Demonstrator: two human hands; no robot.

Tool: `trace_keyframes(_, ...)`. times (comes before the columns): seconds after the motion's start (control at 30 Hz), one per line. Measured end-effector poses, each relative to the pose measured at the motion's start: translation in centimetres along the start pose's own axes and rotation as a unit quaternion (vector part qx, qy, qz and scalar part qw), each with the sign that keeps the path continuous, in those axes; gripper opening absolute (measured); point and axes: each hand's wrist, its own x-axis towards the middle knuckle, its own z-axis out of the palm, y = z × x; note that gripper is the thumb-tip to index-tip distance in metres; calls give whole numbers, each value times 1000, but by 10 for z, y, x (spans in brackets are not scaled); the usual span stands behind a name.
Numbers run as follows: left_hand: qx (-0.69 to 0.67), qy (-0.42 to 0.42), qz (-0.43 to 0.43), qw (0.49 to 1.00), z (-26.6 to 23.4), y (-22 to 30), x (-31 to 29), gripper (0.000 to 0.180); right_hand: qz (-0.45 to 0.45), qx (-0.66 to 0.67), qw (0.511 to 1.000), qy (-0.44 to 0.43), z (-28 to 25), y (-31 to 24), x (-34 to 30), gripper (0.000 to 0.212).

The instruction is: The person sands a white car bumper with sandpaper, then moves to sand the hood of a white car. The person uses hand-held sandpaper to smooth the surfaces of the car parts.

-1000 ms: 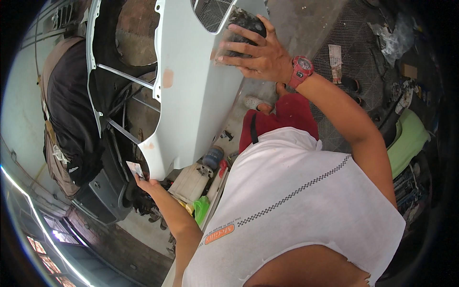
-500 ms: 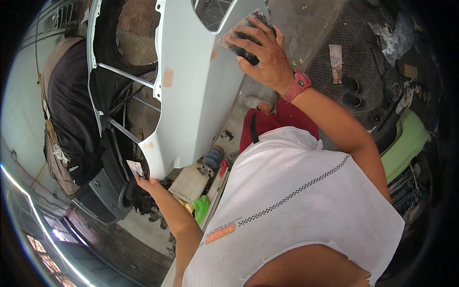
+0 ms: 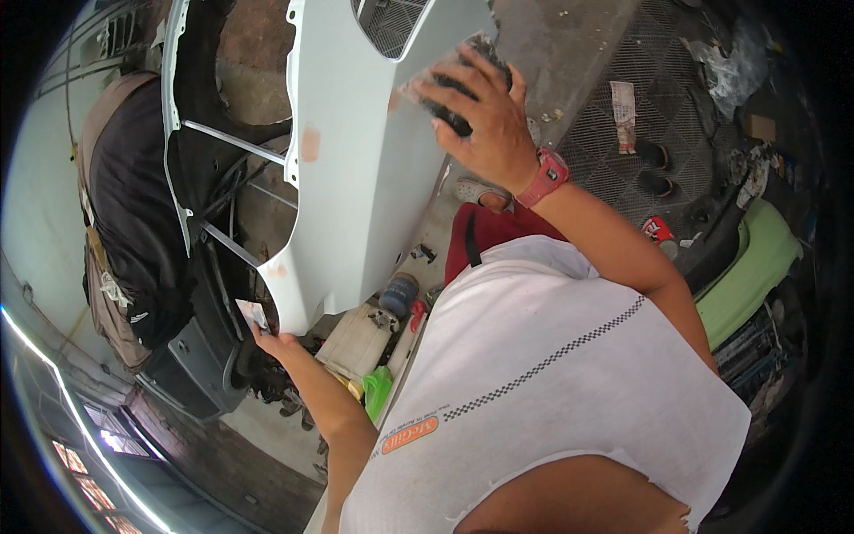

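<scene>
Car panel (image 3: 369, 178), pale, ahead and left of the body. Right hand (image 3: 491, 125) grips a dark block (image 3: 488, 55) over its right edge; contact unclear. Left hand (image 3: 277, 343) pinches a sheet (image 3: 251, 311) near its lower end. Tan patches (image 3: 310, 143) exposed; judged partway, remainder unclear.

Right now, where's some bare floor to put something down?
The grey concrete between the white panel and the dark mat looks mostly bare, except for small pale scraps. It's crowded around the green panel and by the blue container.
</scene>
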Motion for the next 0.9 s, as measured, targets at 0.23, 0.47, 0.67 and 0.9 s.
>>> trace_keyframes(0.23, -24, 4, 13, 1000, 0, -2, -1, 42, -15, 4, 999, -49, 12, -14, -5, 44)
trace_keyframes(0.47, -28, 8, 14, 999, -1, -3, -1, 35, -12, -39, 998, -51, 4, -35, -27, 49)
trace_keyframes(0.67, -33, 33, 12, 999, 2, 0, -5, 28, -20, -66, 997, -24, 16, -42, -19, 52)
trace_keyframes(0.9, -22, -7, 21, 1000, 8, -1, -11, 35, 34, -117, 989, 82, -13, -22, 23, 50)
